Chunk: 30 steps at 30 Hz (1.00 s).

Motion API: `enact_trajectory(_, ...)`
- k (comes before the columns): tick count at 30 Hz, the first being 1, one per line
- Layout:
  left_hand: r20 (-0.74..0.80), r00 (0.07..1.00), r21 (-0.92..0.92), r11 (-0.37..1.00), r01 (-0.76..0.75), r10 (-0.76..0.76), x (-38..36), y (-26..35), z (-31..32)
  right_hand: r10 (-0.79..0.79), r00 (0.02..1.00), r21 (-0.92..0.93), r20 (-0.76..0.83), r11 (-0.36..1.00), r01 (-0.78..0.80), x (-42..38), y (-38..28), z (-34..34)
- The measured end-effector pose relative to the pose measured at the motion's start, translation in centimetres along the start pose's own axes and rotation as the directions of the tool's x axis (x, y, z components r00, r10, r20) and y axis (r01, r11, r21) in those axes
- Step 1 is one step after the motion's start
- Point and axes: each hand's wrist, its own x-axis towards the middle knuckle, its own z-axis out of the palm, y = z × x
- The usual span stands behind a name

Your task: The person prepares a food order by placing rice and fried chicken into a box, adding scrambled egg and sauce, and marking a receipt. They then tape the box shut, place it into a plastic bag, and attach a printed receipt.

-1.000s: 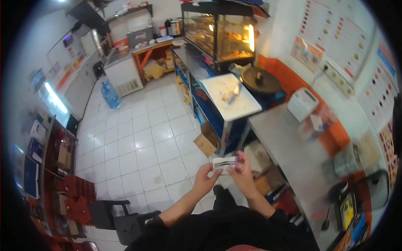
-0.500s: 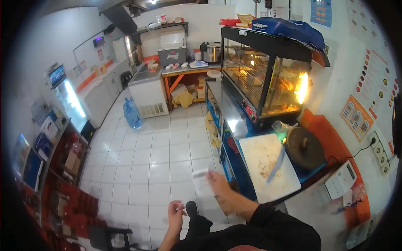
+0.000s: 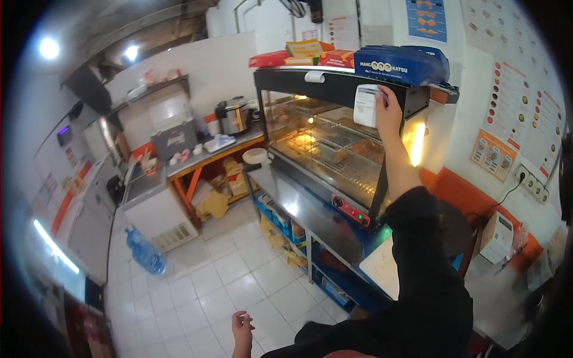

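A white paper receipt [image 3: 365, 106] with small printed lines is pinched in my right hand [image 3: 389, 110]. That hand is raised to the upper front edge of a glass food warmer [image 3: 328, 143], and the receipt lies against or just before the black top frame; contact is hard to tell. Another curled white slip [image 3: 314, 77] sits on the same frame farther left. Low over the floor, my left hand [image 3: 242, 325] has loosely bent fingers with gaps between them, and no object shows in it. My right sleeve partly covers the white cutting board [image 3: 382, 265].
Blue boxes [image 3: 397, 64] and red and yellow packaging [image 3: 301, 53] lie on the warmer. A steel counter [image 3: 292, 194] runs below it. Beyond stand a water bottle [image 3: 145, 252], a chest freezer [image 3: 158, 206] and a cooker [image 3: 233, 115]. Wall sockets [image 3: 531, 182] are at right.
My right hand has lifted the receipt from low beside the counter up to the warmer's top edge. My left hand has dropped slightly lower. The view has tilted up.
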Motion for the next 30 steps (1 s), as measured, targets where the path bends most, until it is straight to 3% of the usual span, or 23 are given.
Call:
enact_trajectory(3, 0.153, 0.986, -0.005, 0.997, -0.071, 0.071, 8.2, 0.9, 4.2, -0.052, 0.993, -0.365, -0.111, 0.931, 0.008, 3.2, 2.0, 2.4)
enact_trajectory(5, 0.317, 0.941, 0.040, 0.990, -0.135, 0.116, 12.3, 1.0, 6.3, -0.016, 0.990, -0.400, -0.144, 0.915, -0.044, 3.2, 3.5, 3.0)
enact_trajectory(6, 0.357, 0.932, -0.002, 0.998, -0.065, 0.062, 13.9, 1.4, 7.6, 0.011, 0.985, -0.418, -0.173, 0.905, -0.084, 3.8, 3.2, 3.3)
enact_trajectory(8, 0.441, 0.895, 0.010, 0.997, -0.074, 0.062, 16.5, 1.7, 9.6, -0.049, 0.981, -0.537, -0.190, 0.841, -0.062, 3.8, 2.3, 3.3)
enact_trajectory(10, 0.532, 0.846, 0.001, 1.000, 0.026, -0.023, 18.9, 1.2, 10.9, 0.053, 0.996, -0.660, -0.073, 0.746, -0.088, 3.2, -0.6, 3.0)
enact_trajectory(11, 0.580, 0.809, 0.066, 0.995, 0.071, -0.096, 19.8, 1.9, 11.2, -0.072, 0.997, -0.713, -0.039, 0.701, 0.022, 3.0, -0.8, 3.0)
enact_trajectory(12, 0.602, 0.792, 0.075, 0.995, 0.071, -0.102, 21.3, 2.0, 11.5, -0.074, 0.996, -0.733, -0.047, 0.680, 0.016, 2.9, -1.1, 3.2)
enact_trajectory(14, 0.704, 0.690, 0.187, 0.981, 0.050, -0.169, 24.3, 1.6, 11.9, -0.028, 0.991, -0.837, 0.130, 0.533, 0.125, 3.0, -1.7, 3.6)
enact_trajectory(15, 0.725, 0.661, 0.226, 0.973, 0.040, -0.195, 25.5, 2.0, 12.0, -0.027, 0.992, -0.852, 0.125, 0.509, 0.121, 2.8, -1.6, 3.6)
enact_trajectory(17, 0.763, 0.609, 0.248, 0.968, 0.036, -0.218, 28.2, 2.3, 12.7, -0.154, 0.965, -0.882, 0.212, 0.396, 0.257, 2.2, -1.7, 3.7)
enact_trajectory(22, 0.866, 0.434, 0.322, 0.941, -0.107, -0.247, 34.9, 4.5, 15.3, -0.089, 0.966, -0.943, 0.242, 0.215, 0.255, 1.8, -2.4, 4.4)
enact_trajectory(24, 0.942, 0.303, 0.201, 0.967, -0.156, -0.147, 37.5, 5.1, 16.7, -0.068, 0.938, -0.920, 0.340, 0.186, 0.346, 2.4, -2.5, 4.8)
enact_trajectory(27, 0.977, 0.181, 0.162, 0.948, -0.275, -0.114, 41.1, 7.3, 18.7, -0.055, 0.946, -0.942, 0.321, 0.090, 0.325, 3.1, -1.9, 5.2)
enact_trajectory(30, 0.994, 0.100, 0.066, 0.972, -0.225, -0.044, 43.7, 10.2, 20.9, 0.036, 0.967, -0.964, 0.252, 0.094, 0.248, 3.1, -2.2, 5.6)
